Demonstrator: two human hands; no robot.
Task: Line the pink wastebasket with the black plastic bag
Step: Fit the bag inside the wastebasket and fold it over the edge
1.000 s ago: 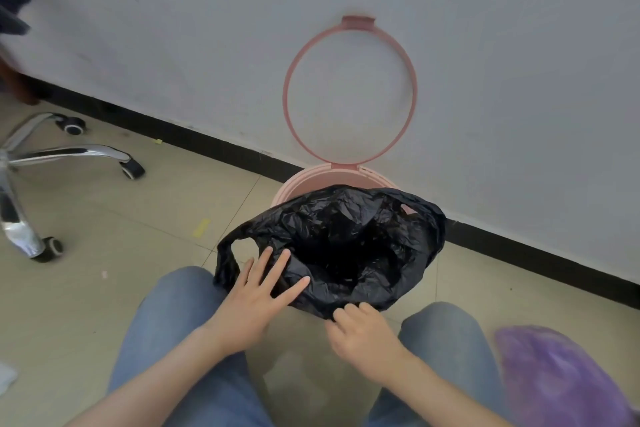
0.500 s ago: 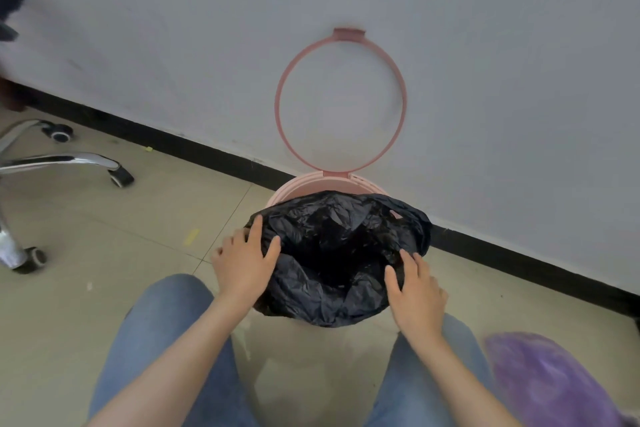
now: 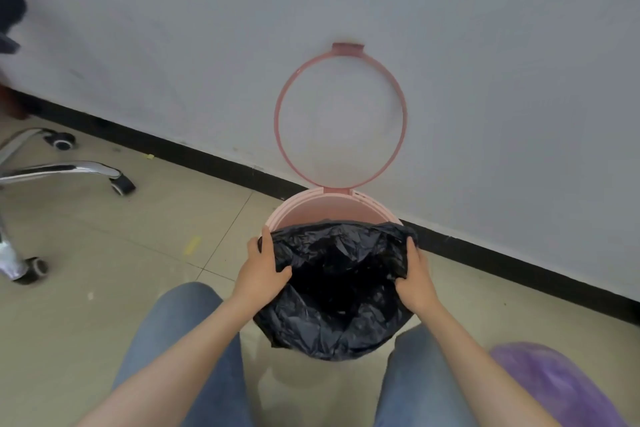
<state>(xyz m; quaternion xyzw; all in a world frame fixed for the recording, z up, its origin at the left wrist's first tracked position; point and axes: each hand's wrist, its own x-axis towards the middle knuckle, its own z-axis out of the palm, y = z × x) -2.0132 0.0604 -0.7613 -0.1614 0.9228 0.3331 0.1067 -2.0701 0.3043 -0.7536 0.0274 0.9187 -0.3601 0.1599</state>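
Bag [image 3: 332, 291] between hands, left hand [image 3: 260, 272], right hand [image 3: 415, 276] gripping edges over wastebasket [image 3: 311, 210].

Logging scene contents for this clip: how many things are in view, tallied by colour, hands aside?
Pink: 2, the wastebasket and its raised ring
Black: 1, the plastic bag
Purple: 1, a bag at lower right
Chrome: 1, a chair base
Total: 5

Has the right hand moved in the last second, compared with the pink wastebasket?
Yes. The right hand went from the near edge of the black bag to the pink wastebasket's right side.
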